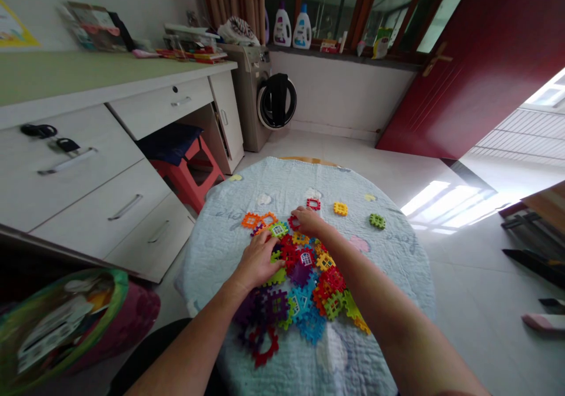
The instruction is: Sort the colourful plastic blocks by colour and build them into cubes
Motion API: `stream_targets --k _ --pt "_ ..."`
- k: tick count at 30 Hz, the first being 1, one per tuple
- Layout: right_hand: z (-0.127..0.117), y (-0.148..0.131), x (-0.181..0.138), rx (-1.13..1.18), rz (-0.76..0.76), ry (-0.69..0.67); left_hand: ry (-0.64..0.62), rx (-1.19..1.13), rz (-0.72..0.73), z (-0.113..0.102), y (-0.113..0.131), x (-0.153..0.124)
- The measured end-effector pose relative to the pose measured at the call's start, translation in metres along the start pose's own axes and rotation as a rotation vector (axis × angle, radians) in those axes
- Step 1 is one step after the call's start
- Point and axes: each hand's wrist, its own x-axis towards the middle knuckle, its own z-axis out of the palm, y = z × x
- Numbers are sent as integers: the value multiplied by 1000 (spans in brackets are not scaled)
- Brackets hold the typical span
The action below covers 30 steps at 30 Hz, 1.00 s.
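I've got a heap of plastic bldg pcs (pixel 301 272) mid-table, near side, on the pale blue cloth (pixel 353 302): toothed edges, mostly flat, in red, purple, blue, lime, yellow, orange; several w/ window-type cutouts, a few w/ white window frames set in. Past the heap, apart from it, I see a red frame (pixel 313 204), a yellow pc (pixel 340 209) and a green pc (pixel 377 221) in a rough row; an orange frame (pixel 251 220) lies at the far L edge. L hand (pixel 258 260) is palm-down on the heap's L side, thumb spread from fingers, nothing clearly gripped. R arm reaches across the heap; R hand (pixel 309 222) is bent over, fingertips at a red pc (pixel 294 223). Can't tell from here if it's pinched or just touched. Cloth has faint cursive, can't read it w/ certainty. Two white detergent-type bottles (pixel 302 29) on the sill carry labels, too small to read.
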Motion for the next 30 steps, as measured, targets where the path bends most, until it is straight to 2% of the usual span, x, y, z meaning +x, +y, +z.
stream_targets --k 4,10,14,17,20,24,30 --pt "-2 1 -3 -57 6 20 -21 -17 -2 -1 -2 1" --pt "-5 1 -6 -124 -7 -35 -51 -31 2 -2 -2 2" --pt "-6 1 -6 -71 -15 18 -49 -47 2 -2 -2 2" --pt "-10 17 -2 33 36 141 -33 -53 11 -1 -2 2" --pt "-16 42 5 83 192 249 -24 -59 19 1 -2 2" --pt "-19 68 11 78 303 207 -23 -71 18 1 -2 2" --pt "-6 76 18 76 319 165 -23 -87 22 0 -1 2"
